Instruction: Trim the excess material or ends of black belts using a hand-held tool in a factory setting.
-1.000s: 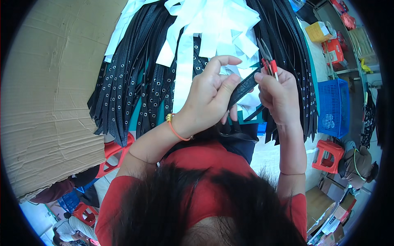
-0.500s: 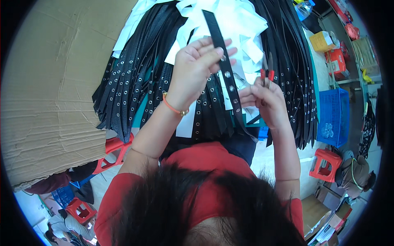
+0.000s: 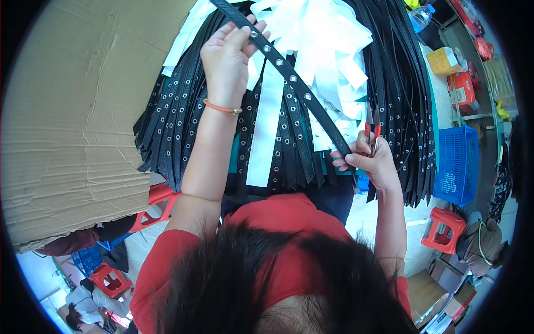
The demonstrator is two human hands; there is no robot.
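A black belt strap with a row of silver eyelets stretches diagonally between my two hands. My left hand pinches it near its upper left end, thumb on top. Lower right, my right hand grips the strap's other part between thumb and fingers. Tucked in that same hand is a pair of small scissors with red on the handles, blades pointing away from me. Beneath lie many black eyelet straps and a heap of white strips; one white strip hangs toward me.
Brown cardboard covers the left side. More black straps hang at the right, beside a blue plastic basket. Red stools stand on both sides. Other people sit at lower left and right. Boxes sit at upper right.
My left hand has moved up and left, and my right hand down and right. The strap, steeper before, now lies diagonally and stretched between both hands.
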